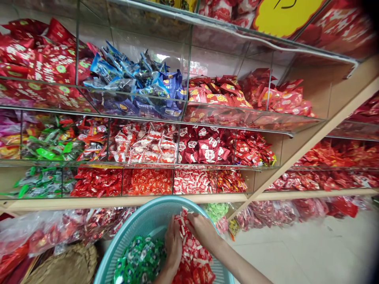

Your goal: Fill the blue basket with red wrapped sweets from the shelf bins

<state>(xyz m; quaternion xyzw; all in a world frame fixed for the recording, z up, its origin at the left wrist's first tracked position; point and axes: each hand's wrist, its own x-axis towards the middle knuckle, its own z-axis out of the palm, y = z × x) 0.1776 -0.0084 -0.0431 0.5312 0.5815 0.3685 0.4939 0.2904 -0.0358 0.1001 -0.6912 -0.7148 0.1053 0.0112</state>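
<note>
Both my hands are inside a teal plastic basket (pixel 118 236) at the bottom centre. My left hand (pixel 173 246) is cupped along the left side of a heap of red-and-white wrapped candies (pixel 189 248). From the right, my right hand (pixel 204 232) curls over the upper part of that heap, fingers bent around some of the candies. Between the two palms a handful is gathered, its lower part hidden. Green wrapped candies (pixel 142 256) lie left of my left hand, and plain red ones (pixel 201 274) show nearest me.
Behind the basket rise clear-fronted shelves (pixel 148 200) with dividers, full of wrapped sweets. Bagged candies (pixel 272 215) line the floor under them. A woven round basket (pixel 63 266) stands at lower left. A yellow price sign (pixel 284 17) hangs above, and tiled floor (pixel 290 256) lies right.
</note>
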